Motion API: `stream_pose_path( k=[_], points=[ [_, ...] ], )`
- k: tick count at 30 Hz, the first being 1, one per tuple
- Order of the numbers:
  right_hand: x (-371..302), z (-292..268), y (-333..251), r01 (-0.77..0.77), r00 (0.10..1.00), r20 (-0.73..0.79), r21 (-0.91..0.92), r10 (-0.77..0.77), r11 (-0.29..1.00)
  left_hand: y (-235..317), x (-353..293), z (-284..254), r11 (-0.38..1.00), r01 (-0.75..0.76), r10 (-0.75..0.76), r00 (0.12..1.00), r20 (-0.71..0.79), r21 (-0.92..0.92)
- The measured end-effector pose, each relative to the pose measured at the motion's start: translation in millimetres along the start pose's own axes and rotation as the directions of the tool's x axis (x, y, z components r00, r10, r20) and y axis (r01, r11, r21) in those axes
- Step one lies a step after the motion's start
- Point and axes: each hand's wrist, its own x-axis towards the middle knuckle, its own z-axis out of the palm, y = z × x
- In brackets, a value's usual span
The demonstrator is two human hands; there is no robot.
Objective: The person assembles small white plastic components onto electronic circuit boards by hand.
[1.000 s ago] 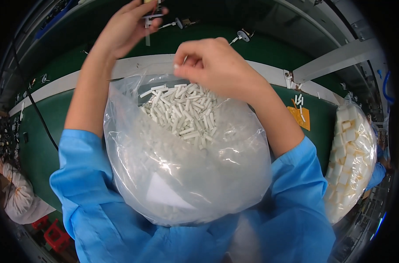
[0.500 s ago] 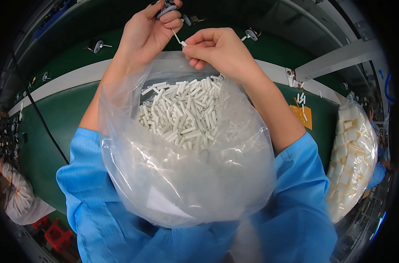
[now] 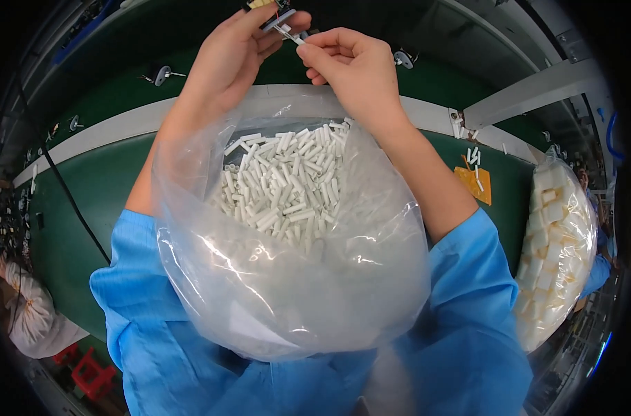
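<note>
One slim white tube (image 3: 296, 40) is sitting pinched between the thumb and forefinger of your right hand (image 3: 360, 69), close up against a grey, disc-shaped wired assembly (image 3: 277, 21) that your left hand (image 3: 231, 55) is gripping. Nearer you, a glossy, crinkled clear plastic bag (image 3: 315, 298) is bulging, its mouth baring a heap of short, matte white tubes (image 3: 287, 180). On the green table (image 3: 73, 208), a few more are lying by a flat orange-yellow patch (image 3: 476, 190).
</note>
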Motion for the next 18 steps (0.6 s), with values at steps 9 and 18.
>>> stream_pose_path(
  k=[9, 18],
  points=[
    [-4, 0, -17, 0.15, 0.983, -0.057, -0.283, -0.172, 0.947, 5, -8, 20, 0.965, 0.187, -0.099, 0.907, -0.408, 0.183],
    [0, -3, -13, 0.088, 0.995, -0.032, -0.189, -0.096, 0.978, 5, -8, 15, 0.979, 0.187, -0.147, 0.926, -0.348, 0.085]
  ],
)
